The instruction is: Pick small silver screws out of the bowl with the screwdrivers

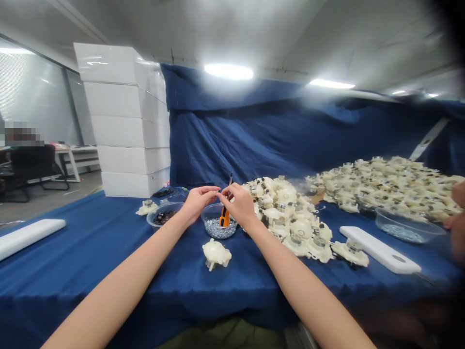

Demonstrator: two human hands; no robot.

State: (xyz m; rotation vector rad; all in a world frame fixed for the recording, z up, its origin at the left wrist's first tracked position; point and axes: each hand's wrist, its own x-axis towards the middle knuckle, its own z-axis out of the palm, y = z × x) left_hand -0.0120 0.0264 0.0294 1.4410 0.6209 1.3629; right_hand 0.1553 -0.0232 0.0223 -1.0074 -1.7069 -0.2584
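Observation:
My right hand (239,204) is closed around an orange-and-black screwdriver (224,217). Its handle points down over a clear bowl (206,226) of small silver screws, and its metal shaft sticks up past my fingers. My left hand (197,203) is closed in a pinch, fingertips meeting those of the right hand above the bowl; whatever sits between them is too small to make out. In front of the bowl a cream plastic part (216,254) rests on the blue cloth. Left of it, a second clear bowl (149,219) with small dark pieces is partly behind my left wrist.
Cream plastic assemblies (286,208) form a pile right of my hands, with a larger pile (392,186) beyond. White bars (381,249) (31,237) lie at both sides. A further bowl (407,230) stands far right, near another person's hand (457,218). White boxes (119,121) are stacked at left.

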